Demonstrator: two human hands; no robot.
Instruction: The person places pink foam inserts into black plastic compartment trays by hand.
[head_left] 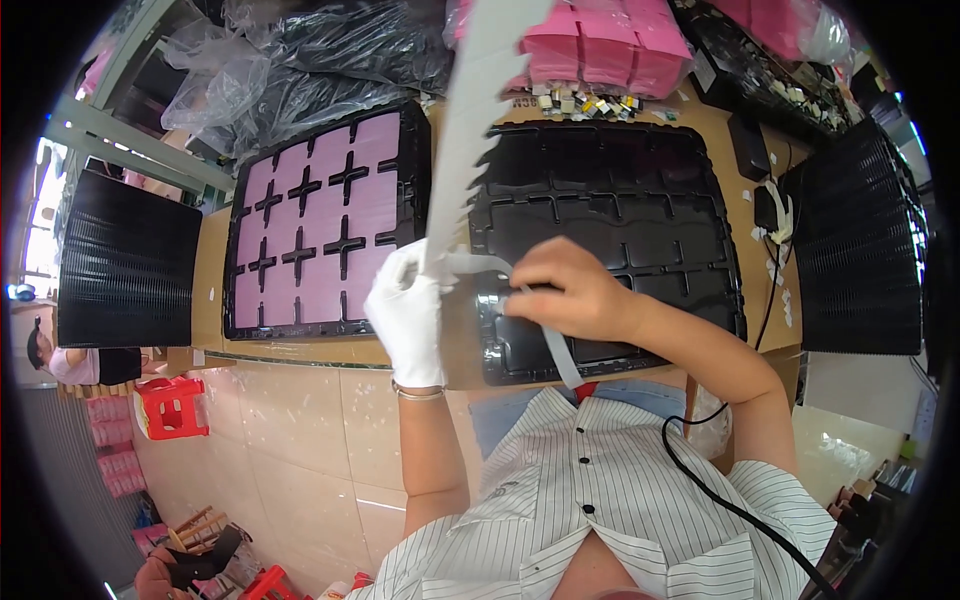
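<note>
My left hand (405, 315), in a white glove, is closed on the lower end of a long white sheet with a jagged, saw-toothed edge (470, 130). The sheet rises past the top of the view. From beside the glove a narrow whitish strip (562, 358) runs to my bare right hand (570, 290) and hangs down below it. My right fingers are pinched on that strip. Under my right hand lies a black moulded tray (560, 230) with cross-shaped ridges. At the left, a similar black tray (424, 160) holds flat pink pieces (320, 215) between its ridges.
Stacks of black trays (128, 265) (860, 250) stand at both sides. Behind lie dark plastic bags (340, 90), pink packs (600, 45) and small connectors (585, 103). A black cable (740, 500) crosses my shirt. A red stool (170, 407) and a person (85, 362) are at the left.
</note>
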